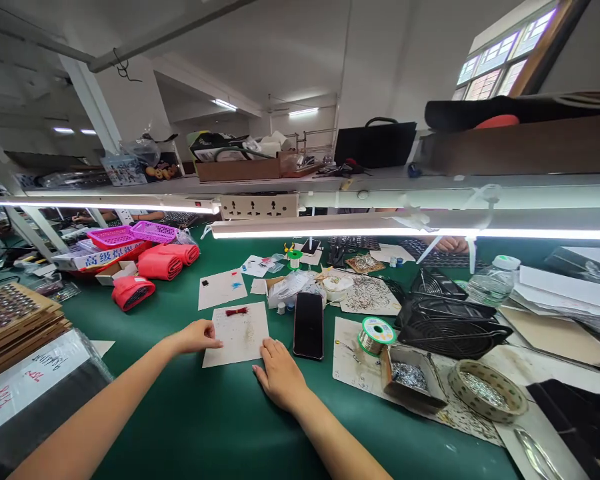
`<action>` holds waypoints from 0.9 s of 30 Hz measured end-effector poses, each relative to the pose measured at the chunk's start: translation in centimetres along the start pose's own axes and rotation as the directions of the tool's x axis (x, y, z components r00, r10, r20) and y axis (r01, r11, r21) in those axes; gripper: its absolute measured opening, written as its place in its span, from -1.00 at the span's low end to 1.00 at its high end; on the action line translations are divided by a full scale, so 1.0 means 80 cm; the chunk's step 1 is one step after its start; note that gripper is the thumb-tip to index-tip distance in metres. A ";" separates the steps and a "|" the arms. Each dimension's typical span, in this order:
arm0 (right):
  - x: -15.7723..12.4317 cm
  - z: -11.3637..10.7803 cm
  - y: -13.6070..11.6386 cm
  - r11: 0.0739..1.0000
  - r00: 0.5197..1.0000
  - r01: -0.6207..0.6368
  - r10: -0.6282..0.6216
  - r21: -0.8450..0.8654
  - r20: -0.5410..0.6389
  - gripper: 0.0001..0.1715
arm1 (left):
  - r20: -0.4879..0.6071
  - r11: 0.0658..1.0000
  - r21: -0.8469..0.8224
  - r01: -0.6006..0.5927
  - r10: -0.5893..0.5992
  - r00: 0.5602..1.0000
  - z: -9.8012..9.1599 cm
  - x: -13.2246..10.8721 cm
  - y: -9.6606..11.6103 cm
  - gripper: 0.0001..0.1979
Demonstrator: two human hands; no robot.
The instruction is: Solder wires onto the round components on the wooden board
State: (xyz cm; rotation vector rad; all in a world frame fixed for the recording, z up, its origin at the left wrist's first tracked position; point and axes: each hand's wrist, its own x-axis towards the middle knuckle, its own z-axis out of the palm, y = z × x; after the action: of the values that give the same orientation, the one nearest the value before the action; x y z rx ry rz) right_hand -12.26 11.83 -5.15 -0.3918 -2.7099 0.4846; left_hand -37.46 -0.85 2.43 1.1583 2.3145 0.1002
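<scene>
My left hand (199,335) is over the left edge of a speckled white sheet (245,341), its fingers curled in and the thumb reaching onto the paper. Whatever those fingers may hold is hidden. At the sheet's lower right edge my right hand (279,373) lies flat, palm down, with fingers stretched out and nothing in it. A small bundle of dark red wires (237,311) rests near the top of the sheet, apart from both hands. To the right of the sheet is a black phone (309,325), its screen dark.
Right of the phone are a solder wire spool (376,335), a cardboard box (414,377) of small metal parts and a round tub (487,391). Red rolled bundles (160,265) lie at the left. A lamp (340,231) hangs low across the bench. Another person's hand (450,245) shows behind.
</scene>
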 end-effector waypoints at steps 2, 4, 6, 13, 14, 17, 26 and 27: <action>-0.001 0.002 0.001 1.000 1.000 -0.001 0.001 0.000 -0.026 -0.53 | -0.203 0.995 0.004 -0.099 0.098 0.974 0.025 -0.012 0.004 -0.64; -0.002 0.005 0.002 1.000 0.999 -0.005 0.005 -0.005 -0.051 -0.57 | -0.292 0.985 0.020 -0.170 0.169 0.942 0.051 -0.021 0.006 -0.67; -0.001 0.009 0.004 1.000 0.997 -0.001 0.000 -0.009 -0.071 -0.62 | -0.343 0.978 0.033 -0.205 0.204 0.917 0.072 -0.027 0.007 -0.71; -0.008 0.016 0.001 0.998 0.979 0.025 -0.013 0.054 -0.203 -0.72 | -0.469 0.981 -0.051 -0.189 0.143 0.871 0.090 -0.025 0.008 -0.69; -0.012 0.012 0.003 0.997 0.969 0.019 -0.001 0.072 -0.246 -0.69 | -0.494 0.978 -0.083 -0.189 0.125 0.861 0.091 -0.025 0.009 -0.68; -0.026 -0.007 0.022 0.987 0.901 -0.071 0.126 0.145 -0.415 -0.58 | -0.579 0.952 -0.203 -0.228 0.071 0.812 0.101 -0.029 0.018 -0.65; -0.005 -0.054 0.131 0.655 0.589 -0.376 0.715 0.656 -0.377 -0.66 | -0.472 0.679 -0.650 -0.342 -0.008 0.882 0.165 -0.017 0.117 -0.30; 0.000 -0.056 0.133 0.639 0.613 -0.342 0.708 0.689 -0.351 -0.66 | -0.451 0.639 -0.691 -0.338 -0.016 0.892 0.164 -0.010 0.133 -0.29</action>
State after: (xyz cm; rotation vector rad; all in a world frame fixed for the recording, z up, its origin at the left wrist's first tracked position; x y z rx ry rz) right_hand -8.36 22.68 -5.26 -1.0312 -1.6523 1.0868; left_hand -22.90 2.97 -5.17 0.9243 2.0892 1.3915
